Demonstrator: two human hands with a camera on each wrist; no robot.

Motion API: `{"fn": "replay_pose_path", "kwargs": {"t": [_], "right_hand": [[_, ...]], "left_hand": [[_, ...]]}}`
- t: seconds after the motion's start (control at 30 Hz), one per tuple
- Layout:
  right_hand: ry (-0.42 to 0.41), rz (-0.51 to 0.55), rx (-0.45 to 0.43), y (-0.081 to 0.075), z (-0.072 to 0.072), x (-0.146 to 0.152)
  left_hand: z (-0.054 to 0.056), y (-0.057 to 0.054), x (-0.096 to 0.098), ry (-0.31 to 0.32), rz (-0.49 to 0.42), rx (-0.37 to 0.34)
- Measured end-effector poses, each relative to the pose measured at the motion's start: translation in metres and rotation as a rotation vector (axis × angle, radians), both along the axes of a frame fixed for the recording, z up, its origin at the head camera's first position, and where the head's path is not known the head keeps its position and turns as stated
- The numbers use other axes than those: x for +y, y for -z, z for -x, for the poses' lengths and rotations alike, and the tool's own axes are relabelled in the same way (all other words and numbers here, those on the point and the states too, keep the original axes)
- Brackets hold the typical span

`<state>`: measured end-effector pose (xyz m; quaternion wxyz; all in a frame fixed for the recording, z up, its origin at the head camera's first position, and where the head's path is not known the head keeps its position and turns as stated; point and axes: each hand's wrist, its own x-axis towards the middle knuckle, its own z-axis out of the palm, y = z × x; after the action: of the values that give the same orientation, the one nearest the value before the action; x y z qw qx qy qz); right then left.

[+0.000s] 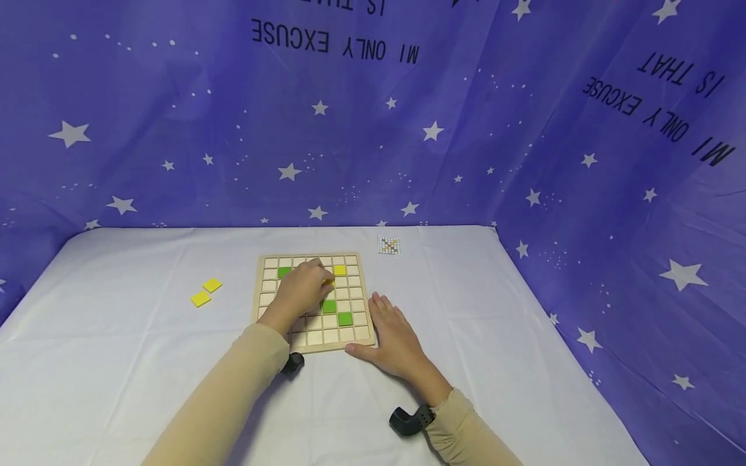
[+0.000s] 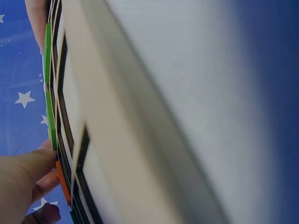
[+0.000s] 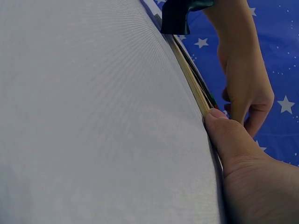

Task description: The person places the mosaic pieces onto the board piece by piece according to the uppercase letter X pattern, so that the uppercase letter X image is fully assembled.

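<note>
A wooden grid board (image 1: 368, 333) lies on the white table, with green tiles (image 1: 345, 318) and a yellow tile (image 1: 340, 270) in its squares. My left hand (image 1: 302, 285) reaches over the middle of the board, fingers curled down. Between its thumb and fingertips shows a sliver of a second yellow tile (image 1: 330, 281), which they pinch; the hand hides several squares. An orange tile (image 2: 63, 183) stands out beside the left fingers in the left wrist view. My right hand (image 1: 399, 340) rests at the board's near right corner, its straight fingers along the right edge and thumb touching the front edge.
Two loose yellow tiles (image 1: 206, 292) lie left of the board. Beyond its far right corner is a small printed card (image 1: 389, 245) with a coloured grid. Blue star-patterned cloth (image 1: 361, 129) hangs behind and beside the table.
</note>
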<state>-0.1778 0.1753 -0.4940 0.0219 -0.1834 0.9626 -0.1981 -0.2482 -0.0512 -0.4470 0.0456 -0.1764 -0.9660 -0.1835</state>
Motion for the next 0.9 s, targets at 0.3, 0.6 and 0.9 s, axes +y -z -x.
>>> {"fn": "replay_pose_path", "kwargs": {"t": [0.3, 0.6, 0.9], "right_hand": [[0.000, 0.003, 0.003, -0.0007, -0.0005, 0.0003], [0.000, -0.001, 0.002, -0.0005, -0.0004, 0.0007], [0.003, 0.004, -0.008, 0.0011, -0.0009, 0.0000]], "left_hand": [[-0.0003, -0.0028, 0.0008, -0.065, -0.027, -0.081], [0.0014, -0.0030, 0.0000, -0.069, -0.029, -0.119], [-0.0031, -0.0035, -0.0054, -0.057, -0.040, -0.081]]}}
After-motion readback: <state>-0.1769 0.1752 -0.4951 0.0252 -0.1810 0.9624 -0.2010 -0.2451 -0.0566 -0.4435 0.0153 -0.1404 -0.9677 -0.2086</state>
